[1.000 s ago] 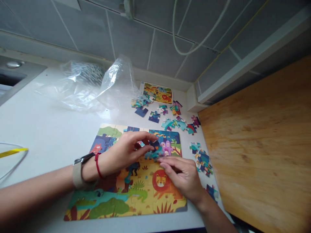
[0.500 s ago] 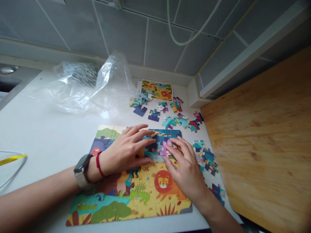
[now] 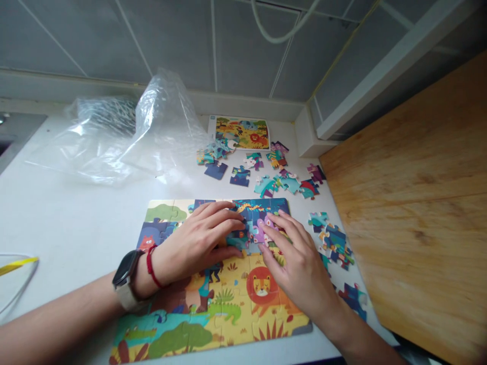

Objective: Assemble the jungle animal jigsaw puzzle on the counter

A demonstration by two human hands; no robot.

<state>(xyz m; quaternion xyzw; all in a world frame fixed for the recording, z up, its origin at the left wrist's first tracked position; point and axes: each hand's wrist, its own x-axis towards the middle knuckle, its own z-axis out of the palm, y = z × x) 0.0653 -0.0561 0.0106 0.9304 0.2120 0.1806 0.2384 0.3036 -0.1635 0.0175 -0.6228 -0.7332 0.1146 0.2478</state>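
A colourful animal jigsaw puzzle (image 3: 228,324), largely joined, lies flat on the white counter under both hands. My left hand (image 3: 205,235) rests palm down across its upper middle, fingers apart and slightly bent, hiding part of the picture. Toward the right, my right hand (image 3: 294,256) has its spread fingertips on and beside a pink-purple puzzle piece (image 3: 262,232). Neither hand grips anything visible. Just below the right fingers is the lion (image 3: 262,286) printed on the puzzle.
Loose puzzle pieces (image 3: 239,176) lie behind the puzzle, and more pieces (image 3: 337,241) are to its right. A picture card (image 3: 241,133) is near the wall. Crumpled clear plastic (image 3: 163,111) sits back left. A wooden board (image 3: 414,218) borders the right side.
The camera view has shifted a little, so the puzzle appears slightly lower and farther right. Both hands stay in nearly the same place on the puzzle.
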